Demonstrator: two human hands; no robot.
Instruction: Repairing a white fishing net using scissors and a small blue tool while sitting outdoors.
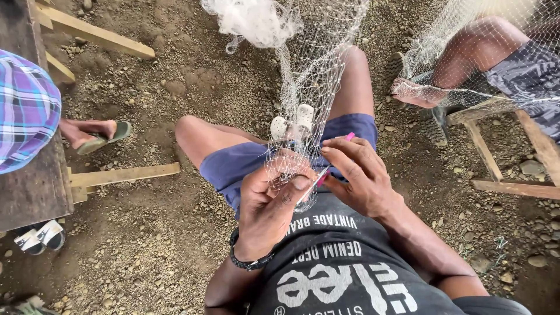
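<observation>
Left hand (269, 204) closed around a gathered bunch of fine white fishing net (303, 87), thumb pressed over the mesh at about 3 o'clock of the fist, wrist wearing a dark braided bracelet (248, 262). Right hand (357, 175) sits just beside it at 3 o'clock, fingers pinched shut on a slim pink netting needle (349, 137); needle's pink tip pokes out above the index finger at 12 o'clock, its other end slanting down toward the left thumb at 8 o'clock. Net rises from the left fist toward 12 o'clock, over the blue shorts (245, 163) and bare knees, ending in a thick white bundle at the top edge. Two white floats (291, 122) hang in the mesh just above the left hand. Ground is gravelly dirt (146, 233). Another person's sandalled foot (96, 135) at 9 o'clock; a second person's leg (466, 49) under more net at 2 o'clock, beside a wooden frame (496, 169).
</observation>
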